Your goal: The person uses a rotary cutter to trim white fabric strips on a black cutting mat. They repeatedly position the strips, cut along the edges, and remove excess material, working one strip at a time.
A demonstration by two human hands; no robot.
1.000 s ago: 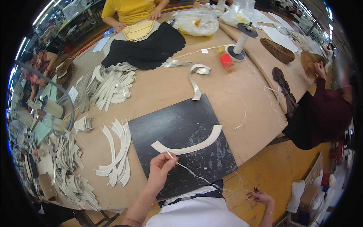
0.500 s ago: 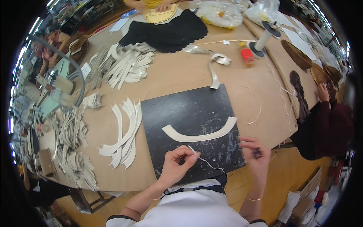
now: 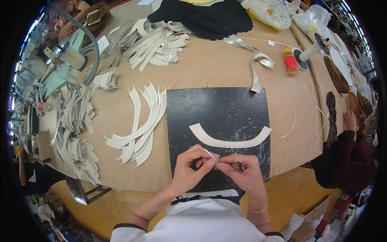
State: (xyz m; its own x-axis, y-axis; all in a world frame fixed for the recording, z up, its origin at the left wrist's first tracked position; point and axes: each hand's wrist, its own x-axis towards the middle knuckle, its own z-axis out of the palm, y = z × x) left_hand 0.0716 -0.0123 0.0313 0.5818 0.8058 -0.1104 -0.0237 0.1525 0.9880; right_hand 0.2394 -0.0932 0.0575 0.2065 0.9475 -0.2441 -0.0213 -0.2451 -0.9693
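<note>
Table (image 3: 217,60): loose strips (image 3: 146,130) sit on our left, likely for reach.
Black board (image 3: 217,105): right before us, probably as flat backing.
Curved strip (image 3: 229,144): lies on it, toward the right, untouched.
Left hand (image 3: 191,163): pinches white cord (image 3: 208,153) near its end, likely for control.
Right hand (image 3: 248,173): fingertips together with the left's; cord grip, we can't tell.
Dark tool (image 3: 240,165): held in the right hand, probably freeing fingertips.

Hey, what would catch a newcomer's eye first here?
Probably the scuffed black rectangular board before the person, with a curved off-white strip lying across it. Nearer the body, the bare left hand pinches a thin white cord, the bare right hand close beside it. At the top, a large black scallop-edged fabric piece also stands out.
</note>
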